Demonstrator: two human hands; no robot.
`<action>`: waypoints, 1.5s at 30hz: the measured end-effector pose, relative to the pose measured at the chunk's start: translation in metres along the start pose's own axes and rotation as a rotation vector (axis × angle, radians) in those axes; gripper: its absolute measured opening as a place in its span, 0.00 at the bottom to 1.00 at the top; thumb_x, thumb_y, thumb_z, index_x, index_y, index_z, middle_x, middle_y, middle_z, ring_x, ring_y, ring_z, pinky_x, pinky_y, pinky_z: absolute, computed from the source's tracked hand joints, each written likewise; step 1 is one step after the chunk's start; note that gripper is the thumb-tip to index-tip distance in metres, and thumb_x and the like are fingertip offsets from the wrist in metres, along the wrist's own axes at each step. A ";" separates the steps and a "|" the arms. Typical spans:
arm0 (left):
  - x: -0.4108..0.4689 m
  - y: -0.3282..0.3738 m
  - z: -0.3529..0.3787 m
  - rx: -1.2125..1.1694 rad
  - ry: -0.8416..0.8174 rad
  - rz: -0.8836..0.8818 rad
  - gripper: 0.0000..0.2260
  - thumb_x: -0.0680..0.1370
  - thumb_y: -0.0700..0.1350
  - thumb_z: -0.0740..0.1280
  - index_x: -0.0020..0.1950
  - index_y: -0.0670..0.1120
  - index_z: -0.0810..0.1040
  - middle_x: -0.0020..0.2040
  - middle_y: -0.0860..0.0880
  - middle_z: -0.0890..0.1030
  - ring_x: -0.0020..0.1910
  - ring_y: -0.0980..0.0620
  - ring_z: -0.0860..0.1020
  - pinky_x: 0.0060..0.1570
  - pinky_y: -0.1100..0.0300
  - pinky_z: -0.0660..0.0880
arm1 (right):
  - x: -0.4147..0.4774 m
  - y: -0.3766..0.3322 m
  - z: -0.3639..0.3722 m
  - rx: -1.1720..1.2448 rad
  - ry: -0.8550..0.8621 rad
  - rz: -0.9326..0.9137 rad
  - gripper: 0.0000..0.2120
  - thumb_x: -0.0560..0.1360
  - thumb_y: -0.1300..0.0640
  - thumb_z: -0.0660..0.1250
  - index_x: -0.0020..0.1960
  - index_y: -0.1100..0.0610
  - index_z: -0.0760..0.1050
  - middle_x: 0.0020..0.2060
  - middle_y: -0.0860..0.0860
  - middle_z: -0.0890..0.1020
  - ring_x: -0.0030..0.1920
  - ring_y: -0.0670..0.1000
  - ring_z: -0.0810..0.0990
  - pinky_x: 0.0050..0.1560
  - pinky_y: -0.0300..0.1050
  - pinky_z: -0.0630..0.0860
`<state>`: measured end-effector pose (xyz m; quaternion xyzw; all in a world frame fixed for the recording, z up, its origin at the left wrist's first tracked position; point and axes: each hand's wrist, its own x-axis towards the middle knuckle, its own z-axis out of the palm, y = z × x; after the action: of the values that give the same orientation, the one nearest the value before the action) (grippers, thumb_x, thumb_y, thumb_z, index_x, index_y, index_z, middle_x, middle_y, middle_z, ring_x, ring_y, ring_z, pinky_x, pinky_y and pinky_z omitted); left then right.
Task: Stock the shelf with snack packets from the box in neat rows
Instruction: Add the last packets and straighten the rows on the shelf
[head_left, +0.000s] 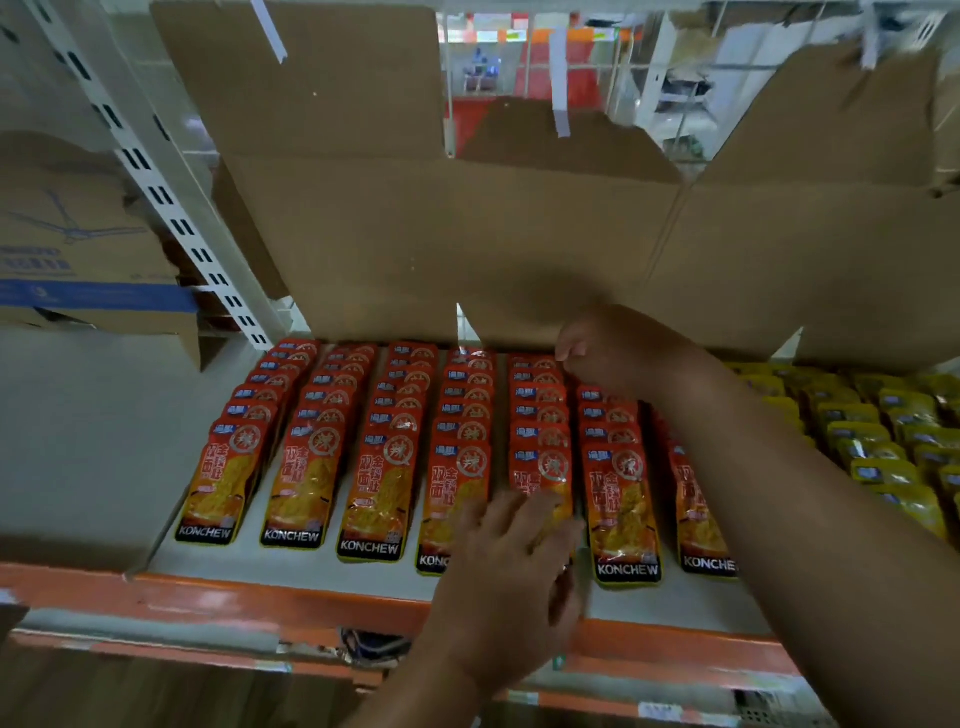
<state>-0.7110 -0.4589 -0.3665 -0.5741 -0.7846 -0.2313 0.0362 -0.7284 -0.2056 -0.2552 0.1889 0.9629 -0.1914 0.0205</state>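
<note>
Left hand (514, 561) is pressing flat on a near packet (540, 483), I'd say bracing its row on the shelf (675, 603); right hand (608, 348) is curling at the row's far end, before the box (467, 234); I cannot tell its grip.

Red-orange snack packets (382, 478) with blue tags up top, yellowy food print and white KONCHEW lettering on a black band, yellow packets (883, 441) with the same blue tags, off-white shelf (78, 441) with an orange front lip, plain brown box (467, 234), and a brown carton (78, 234) with a blue stripe.
</note>
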 end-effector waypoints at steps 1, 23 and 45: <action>-0.001 0.000 0.002 0.019 -0.006 -0.019 0.21 0.76 0.56 0.66 0.68 0.52 0.79 0.70 0.50 0.77 0.67 0.46 0.73 0.65 0.42 0.71 | 0.003 0.004 0.002 0.003 0.000 -0.025 0.10 0.80 0.60 0.63 0.51 0.58 0.84 0.49 0.52 0.84 0.51 0.51 0.81 0.49 0.43 0.74; -0.001 0.001 0.009 0.125 0.017 -0.058 0.18 0.74 0.57 0.68 0.61 0.52 0.83 0.63 0.52 0.81 0.61 0.47 0.76 0.61 0.48 0.68 | 0.060 0.019 0.030 -0.219 -0.093 0.004 0.10 0.81 0.59 0.64 0.58 0.57 0.83 0.50 0.55 0.84 0.49 0.55 0.82 0.52 0.46 0.77; -0.002 0.001 0.009 0.122 0.038 -0.050 0.18 0.74 0.56 0.68 0.60 0.51 0.84 0.62 0.52 0.81 0.61 0.48 0.75 0.60 0.49 0.68 | 0.056 0.027 0.034 -0.143 -0.102 -0.046 0.15 0.81 0.63 0.63 0.65 0.55 0.80 0.57 0.54 0.83 0.54 0.53 0.81 0.53 0.42 0.73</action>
<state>-0.7071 -0.4568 -0.3746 -0.5464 -0.8106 -0.1947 0.0799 -0.7718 -0.1752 -0.3026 0.1549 0.9759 -0.1322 0.0786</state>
